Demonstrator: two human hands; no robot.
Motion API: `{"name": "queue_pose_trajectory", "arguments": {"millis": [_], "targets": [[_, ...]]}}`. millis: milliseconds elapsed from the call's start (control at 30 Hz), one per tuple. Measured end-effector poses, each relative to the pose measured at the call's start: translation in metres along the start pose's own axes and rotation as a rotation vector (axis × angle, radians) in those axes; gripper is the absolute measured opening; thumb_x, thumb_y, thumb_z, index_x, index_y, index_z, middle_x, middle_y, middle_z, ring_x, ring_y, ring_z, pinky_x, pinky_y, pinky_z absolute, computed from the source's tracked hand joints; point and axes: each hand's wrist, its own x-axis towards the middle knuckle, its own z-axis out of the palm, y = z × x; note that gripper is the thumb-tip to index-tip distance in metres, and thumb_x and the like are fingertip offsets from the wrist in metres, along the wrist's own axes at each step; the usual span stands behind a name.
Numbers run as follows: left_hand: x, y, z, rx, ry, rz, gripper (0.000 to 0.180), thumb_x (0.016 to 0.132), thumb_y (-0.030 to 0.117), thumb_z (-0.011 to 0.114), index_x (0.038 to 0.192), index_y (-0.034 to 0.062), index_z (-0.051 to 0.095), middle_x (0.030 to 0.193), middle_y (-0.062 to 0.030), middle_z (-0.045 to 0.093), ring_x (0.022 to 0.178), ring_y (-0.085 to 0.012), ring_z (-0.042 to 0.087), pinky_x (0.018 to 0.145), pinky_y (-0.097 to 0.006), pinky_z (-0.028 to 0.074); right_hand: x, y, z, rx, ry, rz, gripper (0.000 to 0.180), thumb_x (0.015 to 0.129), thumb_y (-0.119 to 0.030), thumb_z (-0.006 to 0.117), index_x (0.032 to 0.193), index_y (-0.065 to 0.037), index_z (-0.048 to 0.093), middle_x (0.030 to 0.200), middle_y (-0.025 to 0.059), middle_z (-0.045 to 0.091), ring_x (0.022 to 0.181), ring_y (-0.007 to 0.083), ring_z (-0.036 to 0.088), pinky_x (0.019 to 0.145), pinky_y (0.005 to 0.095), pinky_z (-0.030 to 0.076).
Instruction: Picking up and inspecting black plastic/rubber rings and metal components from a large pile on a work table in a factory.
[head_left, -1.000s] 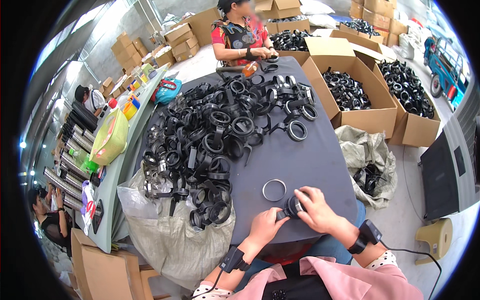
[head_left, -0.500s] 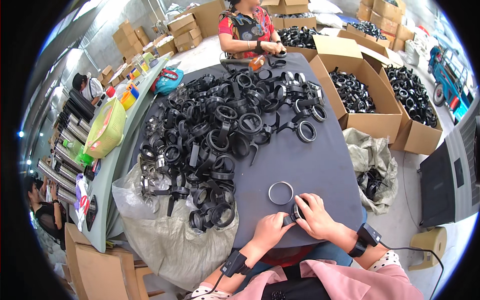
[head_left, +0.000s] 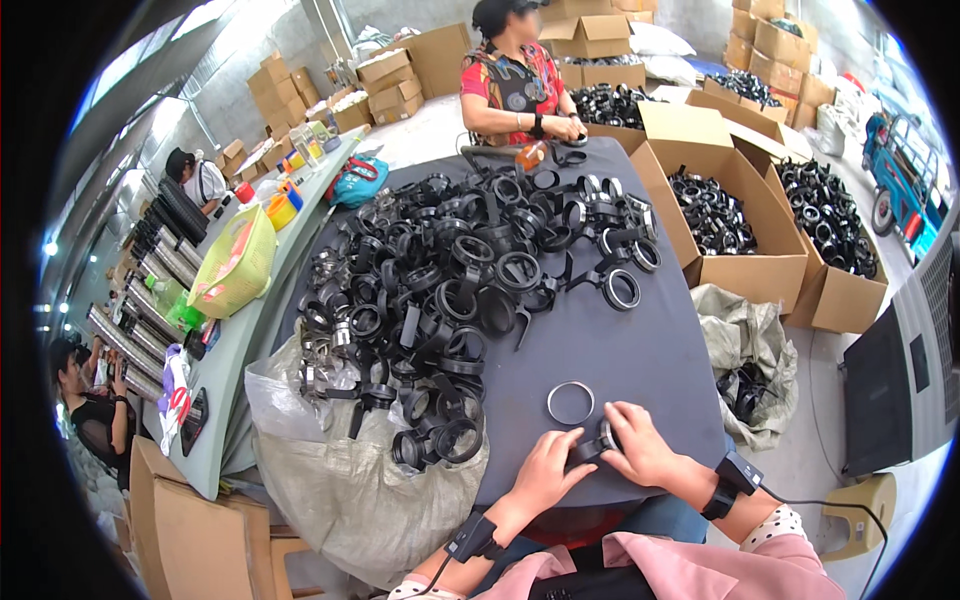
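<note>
1. Both hands closed on one small black clamp (head_left: 592, 447) at the near edge of the table (head_left: 650, 350). Left hand (head_left: 545, 472) pinched its strap end; right hand (head_left: 637, 450) curled over its ring end.
2. A bare metal ring (head_left: 571, 402) lay flat on the table just beyond the fingers, apart from them.
3. The clamp looked light, a stiff plastic band with a springy tail. It would probably handle best pinched by the ring's outer rim, with the tail steadied in the other hand. The metal ring looked thin, rigid and smooth, so likely to slide on the cloth top; lifting it by an edge seemed the surest way.
4. A large heap of clamps (head_left: 450, 270) covered the left and far parts of the table, spilling toward the left edge above a grey sack (head_left: 350, 490).
5. Another person (head_left: 515, 75) sat at the far edge, hands on a part there.
6. Open cardboard boxes (head_left: 730, 210) of black parts stood off the right edge.
7. Hard to make out: the fingers hid most of the held clamp, so its exact shape and whether anything sat inside the ring could not be told. Wrist bands with cables were partly cut off at the lower edge.
</note>
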Motion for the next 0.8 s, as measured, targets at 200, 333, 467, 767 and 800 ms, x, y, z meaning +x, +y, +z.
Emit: {"name": "queue_pose_trajectory", "arguments": {"millis": [200, 333, 467, 767, 800], "targets": [[-0.022, -0.008, -0.018, 0.031, 0.209, -0.083, 0.052, 0.083, 0.023, 0.075, 0.124, 0.0005, 0.053, 0.117, -0.0184, 0.054, 0.11, -0.036, 0.054, 0.093, -0.044, 0.047, 0.026, 0.071, -0.034, -0.117, 0.308, 0.239, 0.074, 0.087, -0.02, 0.066, 0.146, 0.005, 0.029, 0.139, 0.0299, 0.04, 0.126, 0.0459, 0.042, 0.109, 0.0478, 0.033], [-0.025, -0.003, -0.007, 0.22, 0.136, -0.029, 0.046, 0.083, 0.023, 0.074, 0.119, 0.0021, 0.056, 0.119, -0.0176, 0.054, 0.111, -0.0356, 0.054, 0.094, -0.044, 0.046, 0.073, 0.111, -0.03, -0.183, 0.316, 0.295, 0.075, 0.087, -0.025, 0.068, 0.145, 0.003, 0.031, 0.142, 0.0268, 0.039, 0.13, 0.044, 0.039, 0.106, 0.048, 0.034], [-0.026, 0.001, -0.002, 0.363, 0.034, -0.031, 0.031, 0.082, 0.025, 0.072, 0.105, 0.006, 0.065, 0.117, -0.013, 0.058, 0.112, -0.0318, 0.055, 0.094, -0.045, 0.044, 0.109, 0.088, -0.022, -0.57, 0.439, 0.241, 0.078, 0.083, -0.028, 0.072, 0.144, 0.001, 0.033, 0.143, 0.0227, 0.038, 0.134, 0.0414, 0.033, 0.106, 0.0526, 0.029], [-0.027, 0.0, -0.005, 0.362, 0.025, -0.049, 0.028, 0.079, 0.02, 0.072, 0.103, 0.0072, 0.065, 0.112, -0.0089, 0.061, 0.11, -0.0287, 0.057, 0.093, -0.043, 0.043, 0.072, 0.0, 0.027, -0.321, 0.011, -0.007, 0.083, 0.077, -0.045, 0.075, 0.139, -0.001, 0.042, 0.14, 0.023, 0.043, 0.132, 0.0403, 0.038, 0.106, 0.0559, 0.028], [-0.027, 0.001, -0.006, 0.357, 0.03, -0.044, 0.028, 0.079, 0.02, 0.072, 0.103, 0.0071, 0.065, 0.112, -0.0091, 0.061, 0.11, -0.0289, 0.057, 0.093, -0.043, 0.043, 0.072, 0.0, 0.031, -0.369, 0.003, -0.048, 0.079, 0.077, -0.043, 0.075, 0.137, -0.001, 0.045, 0.138, 0.0222, 0.046, 0.13, 0.0392, 0.04, 0.106, 0.0551, 0.028]]}}
